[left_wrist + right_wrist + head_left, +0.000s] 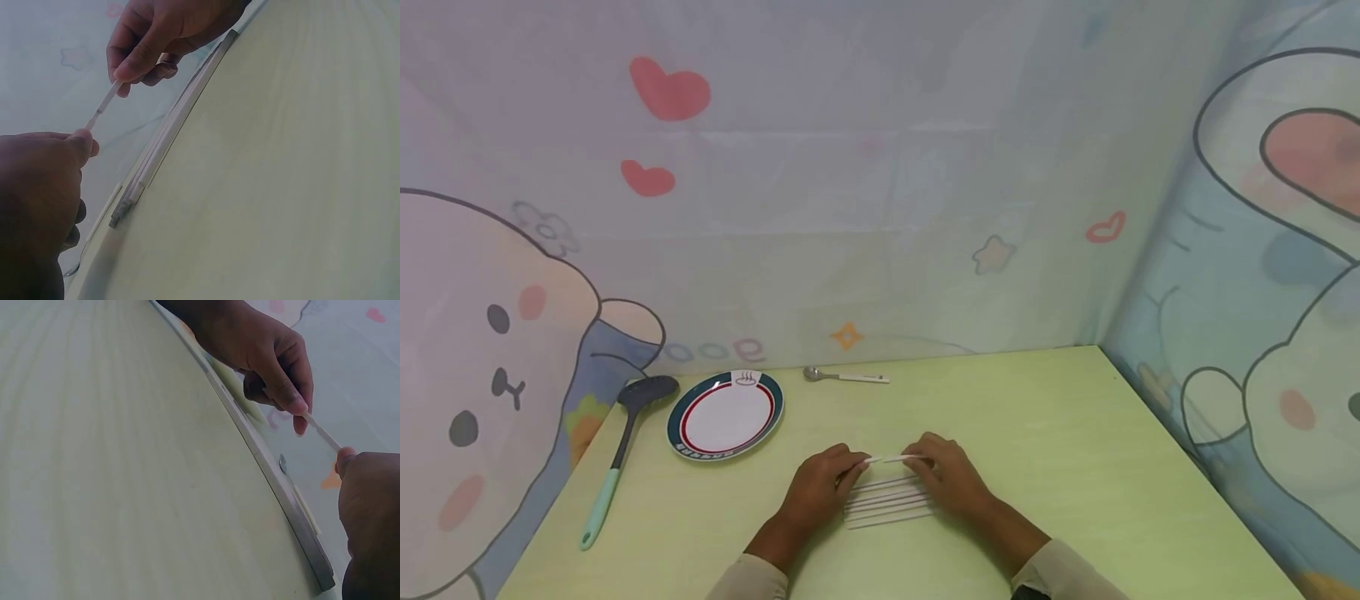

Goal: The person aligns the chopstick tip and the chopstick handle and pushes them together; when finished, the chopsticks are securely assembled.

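Observation:
A slim white rod (895, 457) spans the space between both hands, raised over the table. My left hand (820, 487) pinches one end between thumb and forefinger, and my right hand (951, 479) pinches the other. In the left wrist view the rod (107, 100) narrows to a thinner section close to the left fingertips. Below the hands, several thin rods (891, 522) lie side by side on the table, their ends partly hidden by the hands. Seen low from the left wrist, these rods (186, 109) form a flat row with grey tips at the near end.
A white plate (727, 419) with a dark rim and red ring sits at the back left. Left of it lies a black ladle (625, 437) with a mint handle. A small spoon (850, 377) lies near the table's back edge, before a printed curtain (850, 208).

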Available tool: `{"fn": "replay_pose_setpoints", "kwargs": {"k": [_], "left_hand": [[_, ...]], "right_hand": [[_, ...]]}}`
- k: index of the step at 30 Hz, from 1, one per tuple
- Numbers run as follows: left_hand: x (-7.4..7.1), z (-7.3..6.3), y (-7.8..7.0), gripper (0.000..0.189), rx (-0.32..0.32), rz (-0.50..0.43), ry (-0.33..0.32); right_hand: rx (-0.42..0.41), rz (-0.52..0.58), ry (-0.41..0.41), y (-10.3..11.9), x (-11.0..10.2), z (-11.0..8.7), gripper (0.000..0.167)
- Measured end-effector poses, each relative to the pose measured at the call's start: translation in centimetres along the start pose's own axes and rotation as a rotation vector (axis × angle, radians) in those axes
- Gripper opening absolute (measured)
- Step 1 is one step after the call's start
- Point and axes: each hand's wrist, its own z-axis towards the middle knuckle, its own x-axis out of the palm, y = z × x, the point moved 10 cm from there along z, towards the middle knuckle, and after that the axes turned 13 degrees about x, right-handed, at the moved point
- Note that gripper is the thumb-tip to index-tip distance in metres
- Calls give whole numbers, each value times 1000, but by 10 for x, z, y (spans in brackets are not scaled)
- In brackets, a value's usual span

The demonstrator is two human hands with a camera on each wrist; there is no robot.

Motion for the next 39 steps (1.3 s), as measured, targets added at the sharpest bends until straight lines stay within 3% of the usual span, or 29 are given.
{"fn": "replay_pose_setpoints", "kwargs": {"k": [4, 19, 28, 35, 39], "left_hand": [[-1, 1, -3, 11, 28, 16, -8], [2, -1, -2, 11, 47, -29, -14], [-1, 0, -5, 12, 77, -62, -30], [-3, 5, -14, 10, 137, -113, -87], [-5, 9, -22, 8, 183, -84, -136]], "right_hand": [[-46, 8, -32, 5, -3, -1, 7], [14, 27, 21, 6, 0, -1, 9], [-18, 59, 29, 11, 0, -1, 8], [-25, 130, 11, 16, -1, -2, 9], [-20, 148, -18, 17, 0, -2, 10]]}}
